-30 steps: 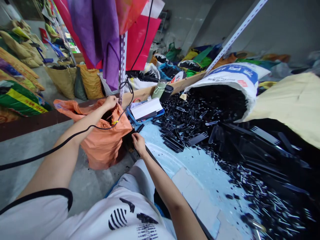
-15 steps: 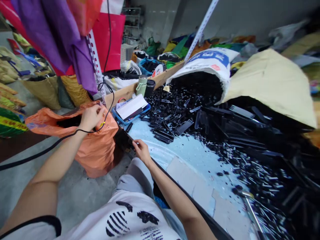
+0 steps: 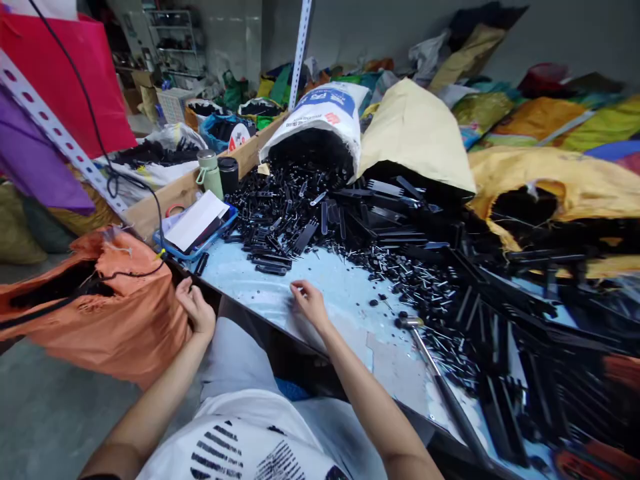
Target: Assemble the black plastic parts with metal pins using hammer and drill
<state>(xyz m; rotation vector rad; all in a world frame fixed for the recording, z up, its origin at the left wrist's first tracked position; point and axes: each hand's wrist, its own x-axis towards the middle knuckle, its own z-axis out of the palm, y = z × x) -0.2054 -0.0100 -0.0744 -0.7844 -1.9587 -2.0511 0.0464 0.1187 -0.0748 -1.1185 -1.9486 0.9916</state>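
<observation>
My left hand [image 3: 196, 308] hovers beside the orange sack [image 3: 100, 313] at the table's left edge, fingers loosely curled and holding nothing I can see. My right hand [image 3: 310, 301] rests over the pale blue table top [image 3: 345, 287], fingers bent with the tips together; whether they pinch anything I cannot make out. Just beyond it lies a heap of black plastic comb parts [image 3: 285, 220] spilling from a white woven sack [image 3: 320, 113]. A metal rod [image 3: 435, 373] lies on the table to the right of my right hand.
A blue tray [image 3: 197, 230] with white paper, a green flask [image 3: 209, 172] and a dark cup [image 3: 229, 175] stand at the table's back left. Yellow sacks [image 3: 415, 133] full of black parts cover the right. A black cable [image 3: 100, 147] hangs down to the orange sack.
The view has swung right. My left hand has left the orange sack's mouth and dropped to its side. My right hand has moved from the table's edge out onto the blue surface.
</observation>
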